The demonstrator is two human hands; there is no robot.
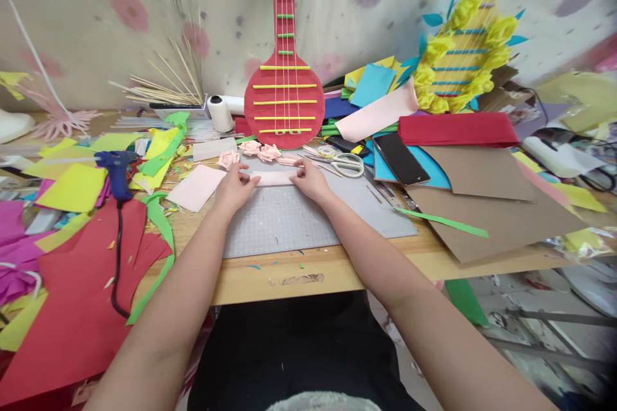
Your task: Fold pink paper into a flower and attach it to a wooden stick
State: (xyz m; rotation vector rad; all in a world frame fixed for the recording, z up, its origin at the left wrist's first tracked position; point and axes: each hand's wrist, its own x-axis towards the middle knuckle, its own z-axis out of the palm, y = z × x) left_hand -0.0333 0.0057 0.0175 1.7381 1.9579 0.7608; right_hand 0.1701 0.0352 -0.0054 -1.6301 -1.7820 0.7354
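A pale pink paper strip (274,178) stretches between my two hands, just above or on the grey cutting mat (289,218). My left hand (236,187) pinches its left end between thumb and fingers. At the other end, my right hand (311,180) grips the strip the same way. Behind the hands lie several pink paper roses (268,153), one of them (229,159) close to my left fingers. White-handled scissors (349,166) rest right of my right hand. A pale pink paper sheet (196,187) lies left of my left hand.
A red paper lute (284,103) stands upright at the back; a yellow one (457,64) with paper flowers leans right. A blue glue gun (116,173) sits left over red paper (91,276). A phone (401,158) and brown cardboard (501,212) lie right. Bamboo sticks (164,90) fill a box.
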